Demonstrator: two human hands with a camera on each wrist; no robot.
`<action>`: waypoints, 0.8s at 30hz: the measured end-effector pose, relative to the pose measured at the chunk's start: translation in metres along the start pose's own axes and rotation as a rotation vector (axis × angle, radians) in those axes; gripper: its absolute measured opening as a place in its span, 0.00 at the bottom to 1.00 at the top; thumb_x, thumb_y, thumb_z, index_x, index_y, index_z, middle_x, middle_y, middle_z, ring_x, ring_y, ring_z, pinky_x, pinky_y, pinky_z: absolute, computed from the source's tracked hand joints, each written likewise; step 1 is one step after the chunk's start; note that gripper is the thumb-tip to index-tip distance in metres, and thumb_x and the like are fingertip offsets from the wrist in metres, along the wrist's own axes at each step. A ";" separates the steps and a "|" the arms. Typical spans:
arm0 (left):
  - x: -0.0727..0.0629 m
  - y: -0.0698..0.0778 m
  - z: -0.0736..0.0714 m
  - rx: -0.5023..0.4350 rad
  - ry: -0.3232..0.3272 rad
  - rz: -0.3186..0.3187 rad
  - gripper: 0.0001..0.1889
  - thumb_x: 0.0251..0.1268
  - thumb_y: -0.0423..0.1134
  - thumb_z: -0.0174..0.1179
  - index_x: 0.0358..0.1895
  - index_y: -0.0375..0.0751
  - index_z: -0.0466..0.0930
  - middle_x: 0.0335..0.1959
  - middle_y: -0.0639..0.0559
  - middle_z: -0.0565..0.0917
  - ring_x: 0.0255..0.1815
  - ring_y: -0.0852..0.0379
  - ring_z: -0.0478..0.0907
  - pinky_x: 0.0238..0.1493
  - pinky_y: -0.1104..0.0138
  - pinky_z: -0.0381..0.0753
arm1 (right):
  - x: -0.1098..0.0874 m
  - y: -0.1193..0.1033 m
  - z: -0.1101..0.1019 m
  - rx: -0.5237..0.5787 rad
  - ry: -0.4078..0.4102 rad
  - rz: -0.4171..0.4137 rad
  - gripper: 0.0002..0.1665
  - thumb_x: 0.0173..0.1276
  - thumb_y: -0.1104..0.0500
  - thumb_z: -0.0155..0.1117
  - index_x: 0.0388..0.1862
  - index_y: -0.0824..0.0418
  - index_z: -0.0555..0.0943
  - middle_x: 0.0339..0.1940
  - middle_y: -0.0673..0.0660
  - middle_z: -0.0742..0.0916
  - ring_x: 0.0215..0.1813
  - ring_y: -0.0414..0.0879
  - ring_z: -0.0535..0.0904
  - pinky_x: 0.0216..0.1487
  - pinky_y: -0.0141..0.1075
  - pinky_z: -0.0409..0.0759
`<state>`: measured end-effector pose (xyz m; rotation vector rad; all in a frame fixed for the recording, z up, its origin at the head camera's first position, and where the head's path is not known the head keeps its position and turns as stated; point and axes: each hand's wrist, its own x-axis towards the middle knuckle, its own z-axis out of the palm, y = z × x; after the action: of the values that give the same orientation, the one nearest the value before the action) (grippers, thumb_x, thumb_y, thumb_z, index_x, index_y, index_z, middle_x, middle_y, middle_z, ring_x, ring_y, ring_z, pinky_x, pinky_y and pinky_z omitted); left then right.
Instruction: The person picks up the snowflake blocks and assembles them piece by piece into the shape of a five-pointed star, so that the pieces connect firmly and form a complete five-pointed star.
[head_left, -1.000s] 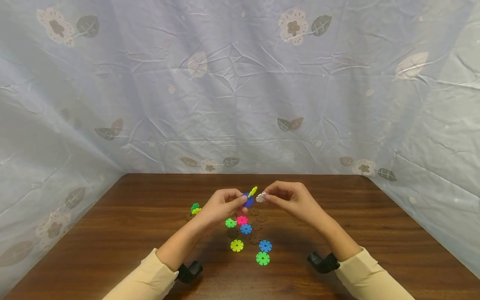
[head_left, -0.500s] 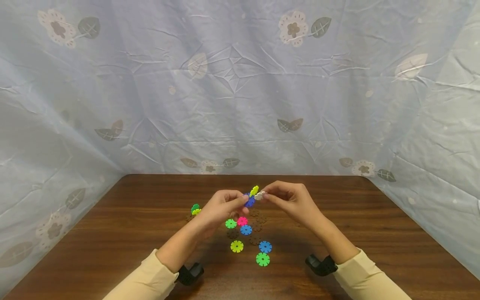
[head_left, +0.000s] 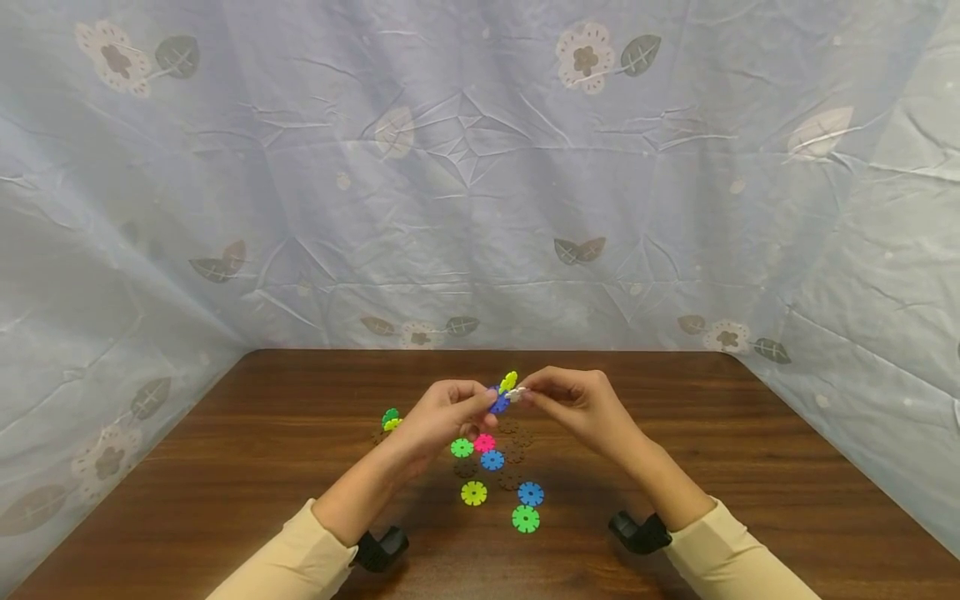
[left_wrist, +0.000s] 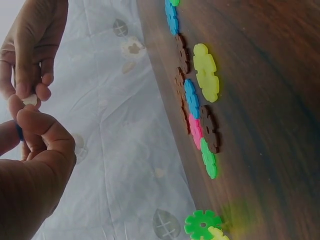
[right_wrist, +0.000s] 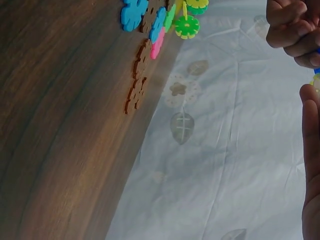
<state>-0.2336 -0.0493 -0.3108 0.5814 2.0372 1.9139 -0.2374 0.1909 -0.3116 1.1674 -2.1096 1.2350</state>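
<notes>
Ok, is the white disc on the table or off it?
Off the table: the right hand pinches the white disc in the air, beside the blue disc in the left hand.

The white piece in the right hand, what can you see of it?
The white piece is small, with a notched edge, and looks like plastic. The right hand pinches it, seemingly tilted, above the table, right by the dark blue disc that the left hand holds. The right hand hides part of it, so I can't tell whether the pieces are joined.
</notes>
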 end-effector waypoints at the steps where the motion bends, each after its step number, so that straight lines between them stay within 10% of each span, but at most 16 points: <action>1: 0.000 0.000 0.000 -0.002 0.001 -0.001 0.12 0.83 0.39 0.54 0.38 0.38 0.80 0.27 0.55 0.85 0.32 0.60 0.79 0.35 0.72 0.79 | 0.000 0.000 0.001 -0.003 -0.001 -0.012 0.10 0.68 0.73 0.70 0.43 0.62 0.89 0.38 0.61 0.93 0.40 0.46 0.92 0.42 0.35 0.90; 16: -0.002 0.001 0.001 -0.023 0.011 0.019 0.12 0.82 0.38 0.55 0.37 0.35 0.79 0.25 0.58 0.84 0.30 0.63 0.78 0.33 0.74 0.78 | 0.002 -0.001 0.007 -0.026 0.032 -0.125 0.14 0.63 0.80 0.69 0.42 0.66 0.88 0.35 0.64 0.92 0.41 0.32 0.88 0.41 0.31 0.89; 24: -0.003 0.005 -0.004 0.215 0.011 0.092 0.20 0.84 0.44 0.54 0.48 0.28 0.85 0.33 0.44 0.89 0.36 0.60 0.86 0.45 0.63 0.90 | 0.002 -0.002 0.004 -0.080 0.042 -0.122 0.13 0.64 0.77 0.71 0.42 0.64 0.89 0.37 0.59 0.93 0.41 0.39 0.90 0.42 0.30 0.89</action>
<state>-0.2327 -0.0541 -0.3058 0.7283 2.2774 1.7618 -0.2363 0.1859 -0.3113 1.2046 -2.0065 1.1018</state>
